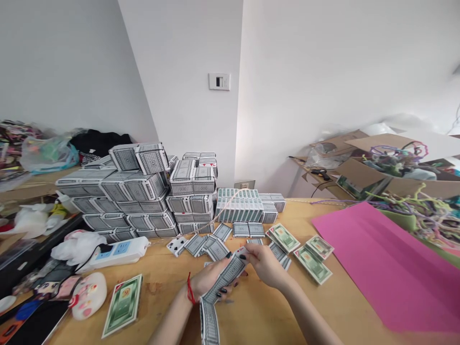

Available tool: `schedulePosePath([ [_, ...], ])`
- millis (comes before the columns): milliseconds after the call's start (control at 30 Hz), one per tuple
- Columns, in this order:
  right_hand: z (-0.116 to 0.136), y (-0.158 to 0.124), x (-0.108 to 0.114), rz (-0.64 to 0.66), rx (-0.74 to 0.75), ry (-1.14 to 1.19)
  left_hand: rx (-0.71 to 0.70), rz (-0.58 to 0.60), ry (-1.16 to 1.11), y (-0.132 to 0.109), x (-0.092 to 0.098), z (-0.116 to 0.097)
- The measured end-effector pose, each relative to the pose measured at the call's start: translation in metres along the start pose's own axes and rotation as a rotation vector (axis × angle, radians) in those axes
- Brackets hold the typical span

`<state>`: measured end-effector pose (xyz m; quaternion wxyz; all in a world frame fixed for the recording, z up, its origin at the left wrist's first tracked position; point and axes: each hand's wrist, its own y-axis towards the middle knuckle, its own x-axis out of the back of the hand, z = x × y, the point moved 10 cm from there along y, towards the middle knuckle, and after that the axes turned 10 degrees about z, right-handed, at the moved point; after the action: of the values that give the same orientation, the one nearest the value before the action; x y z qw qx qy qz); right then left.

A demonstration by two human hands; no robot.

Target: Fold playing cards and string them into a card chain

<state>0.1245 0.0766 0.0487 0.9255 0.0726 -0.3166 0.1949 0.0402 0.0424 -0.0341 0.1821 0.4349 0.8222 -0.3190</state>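
Observation:
My left hand (pixel 212 280) is closed under a long fanned strip of grey-backed playing cards (pixel 224 278) that trails down toward me to the table edge. My right hand (pixel 264 263) pinches the strip's far end, fingers closed on the cards. A red string is tied round my left wrist. Loose grey-backed cards (pixel 210 245) lie scattered on the wooden table (pixel 258 311) just beyond my hands. Green card boxes (pixel 312 262) lie to the right of my hands, and another green box (pixel 123 304) lies at the left.
A tall stack of wrapped grey card packs (pixel 140 191) stands at the back. A white power strip (pixel 115 253) lies at left among clutter. A pink sheet (pixel 381 263) covers the right side, with cardboard boxes (pixel 359 172) and pipe cleaners behind.

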Motion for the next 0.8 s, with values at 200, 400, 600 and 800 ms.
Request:
schedulePosePath([
  [200,0.014,-0.003,-0.001,-0.009,0.0,-0.038,-0.004,-0.041,-0.031,0.005,0.007,0.001],
  [400,0.031,-0.007,-0.017,0.004,0.005,-0.132,-0.051,-0.159,-0.081,0.004,0.015,-0.003],
  [600,0.03,-0.005,-0.034,0.025,-0.014,-0.237,-0.015,-0.162,-0.15,0.003,0.022,0.004],
  [800,0.006,-0.004,0.0,-0.112,-0.071,0.143,0.004,0.051,-0.192,0.002,-0.005,-0.001],
])
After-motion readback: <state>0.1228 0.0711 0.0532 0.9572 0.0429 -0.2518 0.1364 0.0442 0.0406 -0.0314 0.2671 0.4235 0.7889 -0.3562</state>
